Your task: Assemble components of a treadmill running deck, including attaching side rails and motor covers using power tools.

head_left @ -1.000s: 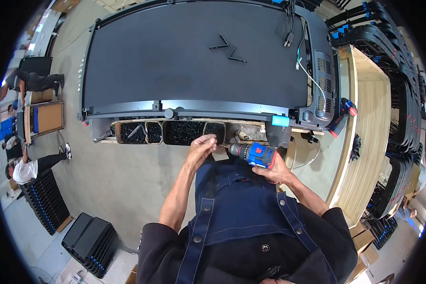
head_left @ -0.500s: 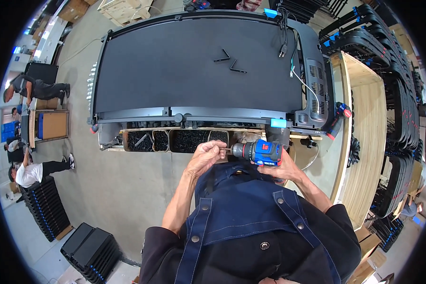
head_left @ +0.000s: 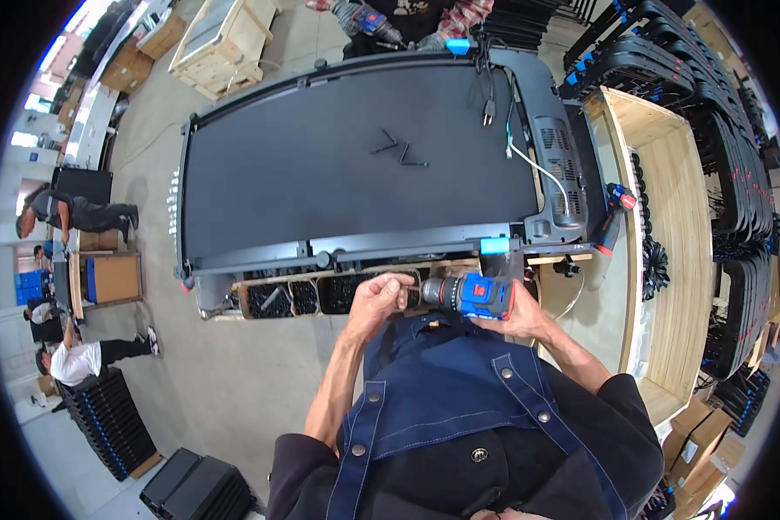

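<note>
My right hand (head_left: pixel 522 314) is wrapped round a blue and black cordless drill (head_left: pixel 484 295), its chuck pointing left. At the end of the drill's thin bit, my left hand (head_left: pixel 380 299) is closed in a pinch; whatever small thing the fingertips hold is hidden. Both hands are in front of my apron, at the near side of a long black treadmill deck (head_left: pixel 321 165). Two small black L-shaped pieces (head_left: pixel 412 162) lie on the deck. Below its near edge, boxes of small dark parts (head_left: pixel 269 300) stand in a row, partly behind my left hand.
Across the deck, a co-worker's gloved hand holds another drill (head_left: pixel 377 24). A red and black power tool (head_left: pixel 617 208) rests by the deck's right end. Beyond it stands a wooden crate (head_left: pixel 667 260), with stacked black frames (head_left: pixel 737 191) farther right. Loose cables (head_left: pixel 494 95) lie over the deck.
The view has tilted, so the deck and boxes sit lower in the picture and more of the co-worker shows. My hands keep nearly the same hold, the left still at the drill's bit.
</note>
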`<state>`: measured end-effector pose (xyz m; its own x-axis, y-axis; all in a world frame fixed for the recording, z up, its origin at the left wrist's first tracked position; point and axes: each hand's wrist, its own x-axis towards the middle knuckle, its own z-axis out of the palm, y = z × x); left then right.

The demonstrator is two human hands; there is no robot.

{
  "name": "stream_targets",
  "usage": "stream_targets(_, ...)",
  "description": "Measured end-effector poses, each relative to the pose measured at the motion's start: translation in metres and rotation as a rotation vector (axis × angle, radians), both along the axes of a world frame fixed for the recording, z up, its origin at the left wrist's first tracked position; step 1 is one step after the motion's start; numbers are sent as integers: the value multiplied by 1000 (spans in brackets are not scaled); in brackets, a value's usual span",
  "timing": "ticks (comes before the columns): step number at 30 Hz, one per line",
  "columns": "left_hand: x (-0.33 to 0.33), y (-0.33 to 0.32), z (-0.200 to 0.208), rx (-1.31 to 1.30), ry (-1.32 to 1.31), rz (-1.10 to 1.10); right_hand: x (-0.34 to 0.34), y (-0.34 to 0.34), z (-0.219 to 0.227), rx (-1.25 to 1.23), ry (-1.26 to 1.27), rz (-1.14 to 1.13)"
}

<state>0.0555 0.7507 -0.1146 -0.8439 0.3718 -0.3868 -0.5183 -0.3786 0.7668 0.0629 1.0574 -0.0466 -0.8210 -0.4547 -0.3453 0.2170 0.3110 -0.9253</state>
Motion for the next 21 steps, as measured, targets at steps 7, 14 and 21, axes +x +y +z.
stream_targets(7, -9, 29, 0, -130, 164, 229, -7, -5, -3, -237, -91, -169)
stream_targets(14, -41, 43, 35, -441, 519, 127, -4, 2, -2, -434, -309, -255)
stream_targets(21, -75, 41, 39, -105, 151, -82, -9, 7, -6, -448, -288, -318)
